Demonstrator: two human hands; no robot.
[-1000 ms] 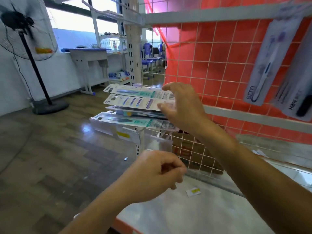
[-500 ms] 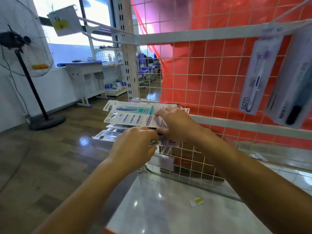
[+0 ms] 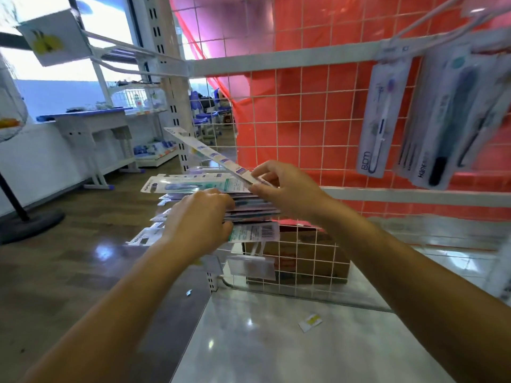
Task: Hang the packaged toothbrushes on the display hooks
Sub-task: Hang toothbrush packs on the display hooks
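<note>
A stack of packaged toothbrushes [image 3: 190, 185] lies flat at the left end of the red wire-grid display [image 3: 304, 111]. My right hand [image 3: 287, 186] pinches the near end of the top package [image 3: 210, 153], which tilts up to the far left. My left hand [image 3: 199, 219] is curled over the stack's near edge, fingers on the packages. More packaged toothbrushes [image 3: 384, 120] hang from hooks [image 3: 423, 20] at the upper right.
A white shelf upright [image 3: 168, 78] stands just behind the stack. Below lies a glossy shelf [image 3: 276, 341] with a small yellow label [image 3: 311, 322]. Clear price tag holders [image 3: 251, 265] hang under the stack. A fan stand [image 3: 16, 211] and white table [image 3: 94, 125] are at left.
My right hand has lifted the top package so it tilts upward. My left hand rose from below to the stack's edge and stays there. The view has moved closer.
</note>
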